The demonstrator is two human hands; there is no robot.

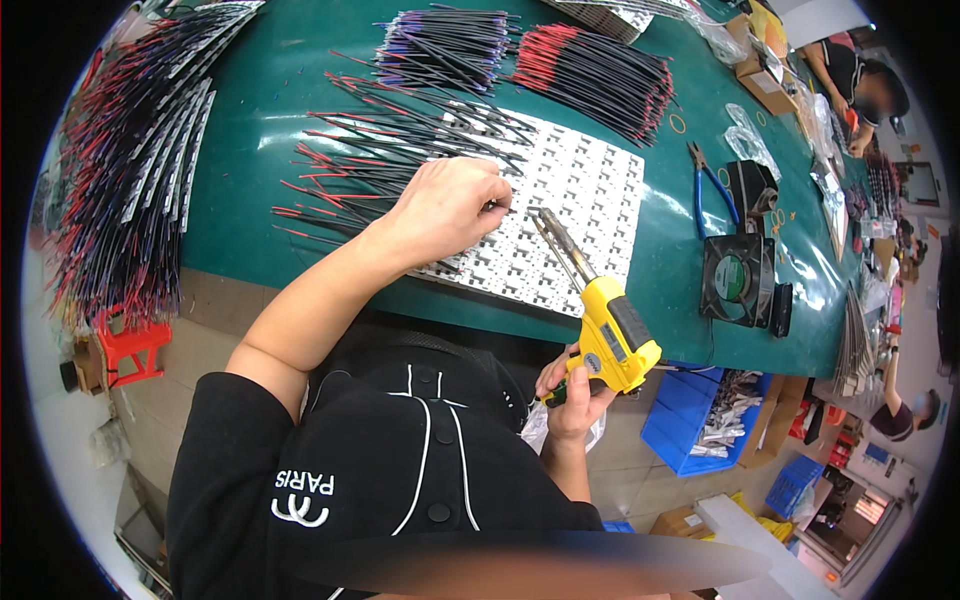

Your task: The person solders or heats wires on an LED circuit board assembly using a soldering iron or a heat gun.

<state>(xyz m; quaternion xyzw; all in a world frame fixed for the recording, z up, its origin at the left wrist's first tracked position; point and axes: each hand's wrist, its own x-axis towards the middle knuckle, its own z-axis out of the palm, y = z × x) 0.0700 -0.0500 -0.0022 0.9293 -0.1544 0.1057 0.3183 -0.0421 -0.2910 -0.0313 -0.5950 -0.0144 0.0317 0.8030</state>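
Note:
My left hand (450, 208) is over a white panel of small circuit boards (590, 190), thumb and fingers closed in a pinch on a thin black wire that is mostly hidden. Around it, many black wires with red ends (350, 165) fan out leftward from the panel. My right hand (578, 395) is wrapped round the grip of a yellow soldering gun (615, 340). Its metal tip and a thin guide tube point up and left, close to my left fingertips, over the panel.
Bundles of purple-and-black wires (440, 50) and red-and-black wires (595, 80) lie at the back of the green table (260, 100). Wired boards (130, 170) are piled at left. Blue-handled pliers (712, 190) and a small fan (737, 280) sit at right. A blue bin (680, 420) stands below.

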